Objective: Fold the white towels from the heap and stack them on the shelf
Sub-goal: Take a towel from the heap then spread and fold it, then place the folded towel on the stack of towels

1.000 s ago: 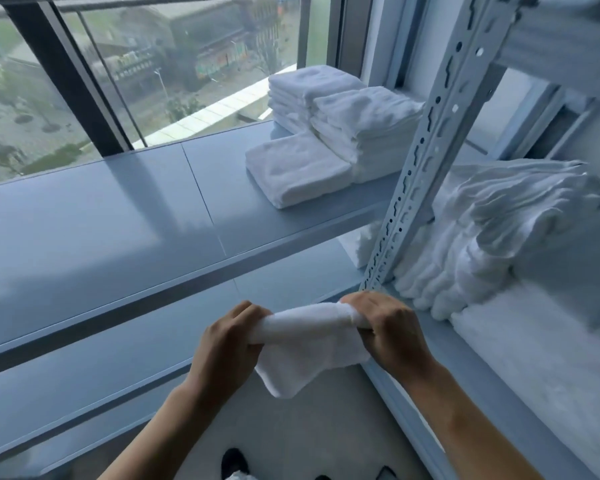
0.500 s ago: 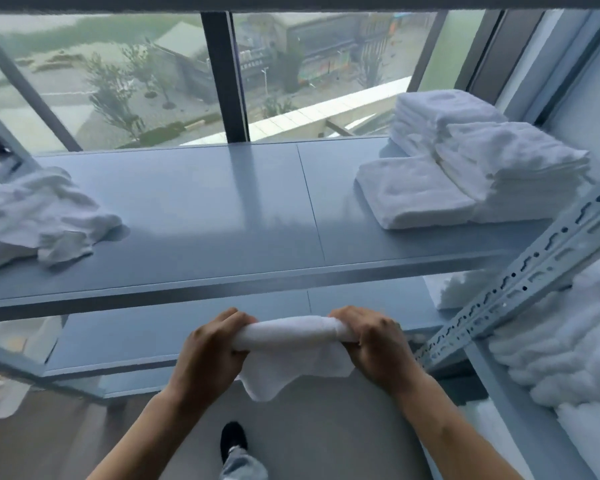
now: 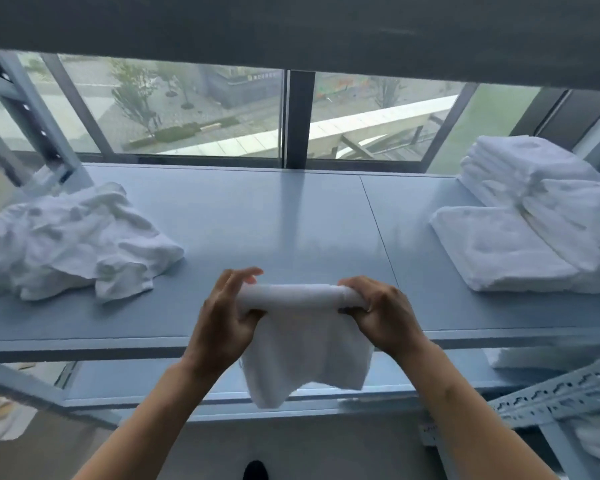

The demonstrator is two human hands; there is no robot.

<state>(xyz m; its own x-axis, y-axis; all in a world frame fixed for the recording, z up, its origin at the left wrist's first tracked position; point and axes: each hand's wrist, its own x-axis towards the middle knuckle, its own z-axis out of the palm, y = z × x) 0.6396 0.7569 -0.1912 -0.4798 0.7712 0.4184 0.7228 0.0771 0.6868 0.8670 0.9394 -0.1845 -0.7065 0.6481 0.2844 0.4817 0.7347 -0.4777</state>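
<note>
Both hands hold one white towel (image 3: 305, 355) by its folded top edge, over the front edge of the grey shelf (image 3: 274, 230). My left hand (image 3: 222, 323) pinches the left end with its upper fingers partly lifted. My right hand (image 3: 381, 313) grips the right end with curled fingers. The rest of the towel hangs down in front of the shelf edge. A crumpled heap of white towels (image 3: 70, 240) lies on the shelf at the left. Stacks of folded white towels (image 3: 534, 216) stand on the shelf at the right.
A window with a dark post (image 3: 295, 119) runs behind the shelf. A shelf board overhead (image 3: 291, 29) caps the view. A perforated metal upright (image 3: 561, 400) slants at the lower right, more white towels lie on the lower shelf (image 3: 548, 358), and a shoe (image 3: 255, 471) shows below.
The view has swung left and up, bringing the heap fully into sight. Both hands have risen with the towel to shelf height, and the towel hangs longer and flatter below them.
</note>
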